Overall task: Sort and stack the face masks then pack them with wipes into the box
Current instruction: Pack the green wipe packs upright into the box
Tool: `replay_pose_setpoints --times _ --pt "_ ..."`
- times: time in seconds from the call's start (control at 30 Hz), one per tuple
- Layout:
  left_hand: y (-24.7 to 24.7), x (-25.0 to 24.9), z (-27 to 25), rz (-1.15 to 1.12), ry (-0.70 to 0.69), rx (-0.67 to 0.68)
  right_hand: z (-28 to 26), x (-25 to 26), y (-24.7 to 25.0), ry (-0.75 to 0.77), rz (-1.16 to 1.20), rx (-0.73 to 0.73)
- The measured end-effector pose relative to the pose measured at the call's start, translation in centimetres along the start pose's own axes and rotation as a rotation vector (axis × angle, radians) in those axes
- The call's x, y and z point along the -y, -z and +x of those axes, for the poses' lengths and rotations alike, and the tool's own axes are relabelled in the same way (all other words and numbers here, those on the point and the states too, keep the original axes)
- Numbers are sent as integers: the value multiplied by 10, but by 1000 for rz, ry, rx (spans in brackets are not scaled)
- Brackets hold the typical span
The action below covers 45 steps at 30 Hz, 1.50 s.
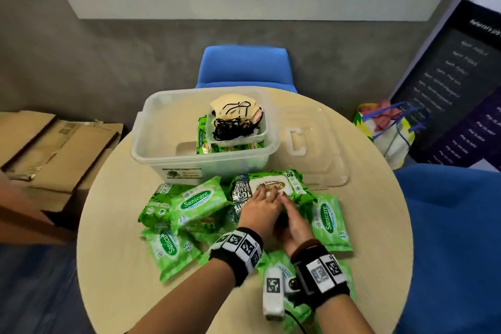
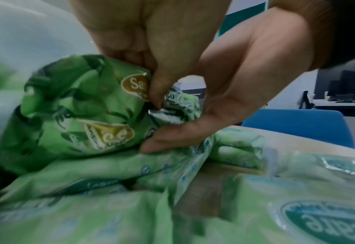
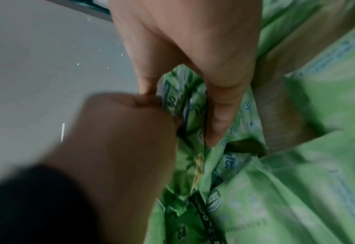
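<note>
Both hands are gripping the large wipes pack lying atop the pile just in front of the box: left hand and right hand are curling onto its near edge. Fingertips are sitting hidden behind the wrapper, and both wrist views are blurring badly.

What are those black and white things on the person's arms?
Both forearms are bare. The left wrist and right wrist each wear a black band with white tags printed with black square codes. A white tagged block with a dark cable hangs by the right band, above thin brown bands.
</note>
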<state>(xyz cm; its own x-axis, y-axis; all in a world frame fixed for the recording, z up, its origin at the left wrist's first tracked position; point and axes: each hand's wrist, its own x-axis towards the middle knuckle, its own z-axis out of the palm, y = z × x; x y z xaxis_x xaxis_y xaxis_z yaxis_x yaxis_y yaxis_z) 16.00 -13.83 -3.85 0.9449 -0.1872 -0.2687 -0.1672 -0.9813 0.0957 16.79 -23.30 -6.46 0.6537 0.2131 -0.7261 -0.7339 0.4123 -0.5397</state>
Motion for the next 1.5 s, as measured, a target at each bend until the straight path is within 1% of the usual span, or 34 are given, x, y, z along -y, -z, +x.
replay_pose_setpoints --times 0.07,0.17,0.27,0.3,0.33,0.4,0.43,0.47,0.5,0.53,0.6,0.67,0.7,0.73,0.77,0.83,0.93,1.0,1.07,1.13,1.23,1.37,1.5 --pt "2 -8 -1 24 -22 8 -3 3 -6 -21 51 25" --pt "8 -21 -8 -1 -72 -15 -10 9 -12 -46 225 126" --pt "14 -26 -19 -103 -142 -55 -17 11 -4 41 259 125" --pt "18 -27 -23 -131 -162 -111 -21 12 -1 66 262 117" --pt "24 -27 -29 -200 -185 -143 -26 13 2 86 256 75" --pt "45 -17 -47 -382 -214 -181 -43 22 5 174 202 -61" --pt "54 -4 -57 -514 -177 -248 -53 31 8 260 198 -146" --pt "66 13 -67 -628 -117 -346 -61 41 8 367 196 -220" --pt "77 33 -75 -704 -44 -433 -75 52 7 453 201 -268" --pt "84 57 -81 -737 35 -497 -84 65 5 524 196 -278" --pt "95 113 -83 -757 219 -610 -105 92 -12 614 119 -177" --pt "101 169 -77 -699 420 -757 -123 120 -42 649 -34 -121" --pt "102 194 -70 -662 521 -797 -130 131 -63 667 -121 -86" --pt "102 216 -63 -644 614 -801 -131 140 -87 686 -218 -46" --pt "101 233 -55 -650 689 -770 -130 146 -113 688 -312 -8" --pt "97 253 -39 -705 761 -672 -114 154 -169 642 -520 41" --pt "87 260 -23 -888 751 -536 -70 151 -248 461 -812 87" --pt "81 261 -22 -987 738 -504 -38 141 -292 300 -953 64" --pt "78 265 -20 -1033 715 -507 -5 125 -325 118 -1116 30" --pt "75 269 -19 -1061 700 -501 22 108 -347 -25 -1310 16" --pt "73 271 -18 -1084 686 -492 49 93 -366 -148 -1482 -10" --pt "71 274 -18 -1126 673 -493 61 81 -388 -220 -1603 -36" --pt "69 275 -18 -1154 672 -477 79 54 -393 -264 -1739 -155"
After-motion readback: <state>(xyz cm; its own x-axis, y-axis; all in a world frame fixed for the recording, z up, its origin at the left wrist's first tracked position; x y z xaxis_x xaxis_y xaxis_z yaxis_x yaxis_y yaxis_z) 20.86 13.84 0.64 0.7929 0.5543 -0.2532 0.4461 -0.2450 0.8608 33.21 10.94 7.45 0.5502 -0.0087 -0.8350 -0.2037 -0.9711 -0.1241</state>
